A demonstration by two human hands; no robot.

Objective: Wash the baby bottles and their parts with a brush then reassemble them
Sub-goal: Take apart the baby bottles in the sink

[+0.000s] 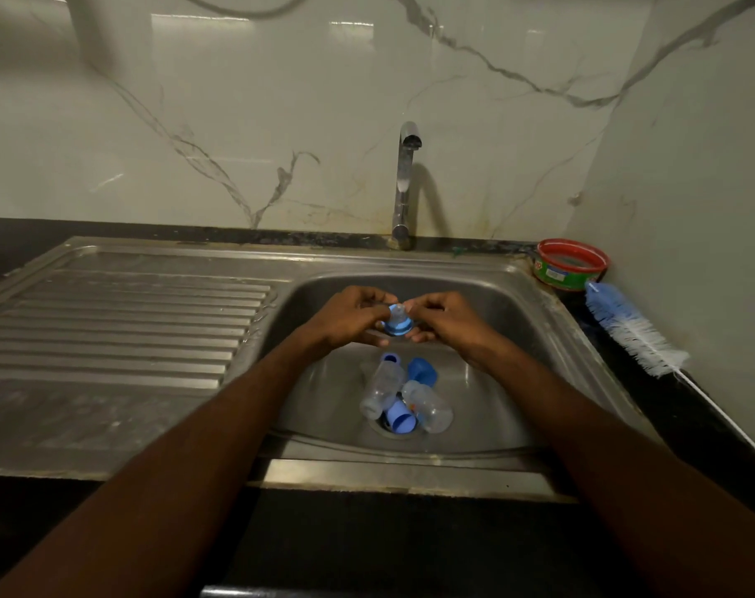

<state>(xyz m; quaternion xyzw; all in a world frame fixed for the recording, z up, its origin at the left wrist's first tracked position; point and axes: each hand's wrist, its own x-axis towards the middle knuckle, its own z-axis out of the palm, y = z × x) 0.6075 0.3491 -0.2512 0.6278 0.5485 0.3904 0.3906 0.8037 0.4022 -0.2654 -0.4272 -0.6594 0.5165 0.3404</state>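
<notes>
Over steel sink (518,295), both hands' fingers (377,315) pinch blue nipple collar (396,323); tub (570,264) label unreadable.

The middle of the sink (488,304) is taken up by both hands, left (354,315) and right (447,317), closed on a blue ring (396,325). Below them the drain (382,427) is crowded by two bottles (382,388), (429,407) and two caps (423,371), (399,418). Bare basin is left at either side. The drainboard (121,321) lies open. The right counter is blocked by a brush (630,328) and a tub (570,263); the back by the tap (403,183).
</notes>
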